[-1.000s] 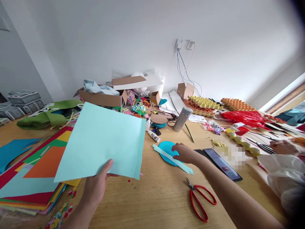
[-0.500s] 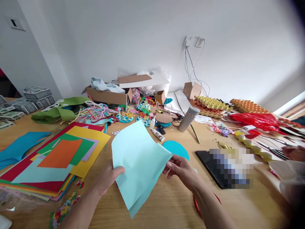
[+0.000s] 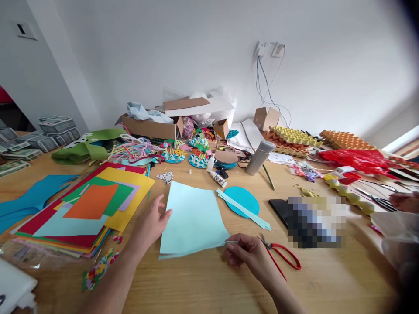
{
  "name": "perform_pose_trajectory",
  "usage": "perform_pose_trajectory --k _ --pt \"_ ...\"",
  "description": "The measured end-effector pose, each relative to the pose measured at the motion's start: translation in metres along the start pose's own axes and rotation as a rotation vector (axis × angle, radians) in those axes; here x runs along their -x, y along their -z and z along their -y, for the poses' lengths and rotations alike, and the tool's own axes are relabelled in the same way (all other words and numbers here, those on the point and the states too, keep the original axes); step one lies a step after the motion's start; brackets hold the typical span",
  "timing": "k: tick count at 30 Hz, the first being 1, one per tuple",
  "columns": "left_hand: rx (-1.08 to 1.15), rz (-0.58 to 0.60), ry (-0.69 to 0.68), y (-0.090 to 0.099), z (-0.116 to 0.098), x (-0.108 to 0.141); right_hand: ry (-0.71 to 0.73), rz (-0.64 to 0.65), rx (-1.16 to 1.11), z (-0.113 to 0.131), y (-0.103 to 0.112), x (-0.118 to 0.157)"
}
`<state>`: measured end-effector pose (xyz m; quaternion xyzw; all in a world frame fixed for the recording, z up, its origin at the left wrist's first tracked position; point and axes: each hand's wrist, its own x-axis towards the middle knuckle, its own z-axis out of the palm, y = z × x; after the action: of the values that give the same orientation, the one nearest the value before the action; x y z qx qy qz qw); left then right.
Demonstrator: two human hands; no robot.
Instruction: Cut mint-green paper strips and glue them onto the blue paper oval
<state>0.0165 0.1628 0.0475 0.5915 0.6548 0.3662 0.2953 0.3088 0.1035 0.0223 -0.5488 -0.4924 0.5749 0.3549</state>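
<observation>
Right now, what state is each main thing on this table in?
Pale blue sheet, pinched near its near right corner by right hand
Left hand, open
Red-handled scissors, lying down
Flask, standing, capped
Labelled bottle, on its side
Long cardboard box, open

A wooden table [image 3: 183, 285] bears stacked coloured paper [image 3: 93, 203], a blue disc [image 3: 245, 197], red-handled scissors [image 3: 269, 246].

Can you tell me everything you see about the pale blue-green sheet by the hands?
The pale blue-green sheet is plain, thin and four-sided; it could be paper or thin foam. It's spread nearly flat over the wooden table, left of the blue circle. The right hand pinches its near right corner. The open left hand is at its left edge; I can't tell if it's touching.
</observation>
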Motion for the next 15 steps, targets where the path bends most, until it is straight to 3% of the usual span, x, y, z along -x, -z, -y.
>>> perform_pose_trajectory --k 2,4,7,11,15 --pt "-0.234 -0.145 -0.195 0.004 -0.004 0.001 -0.058 0.001 0.013 -0.003 -0.007 0.004" --pt "-0.321 -0.151 -0.34 0.007 -0.01 0.007 -0.118 0.008 0.028 -0.006 -0.012 0.008" --pt "-0.284 0.07 -0.417 0.007 -0.019 0.025 -0.171 0.014 0.045 -0.011 -0.018 0.011" --pt "-0.207 0.475 -0.344 0.0 -0.016 0.051 -0.206 -0.015 0.078 -0.019 -0.024 0.017" --pt "-0.254 0.558 -0.281 -0.007 -0.004 0.059 -0.229 -0.079 0.141 -0.022 -0.029 0.02"
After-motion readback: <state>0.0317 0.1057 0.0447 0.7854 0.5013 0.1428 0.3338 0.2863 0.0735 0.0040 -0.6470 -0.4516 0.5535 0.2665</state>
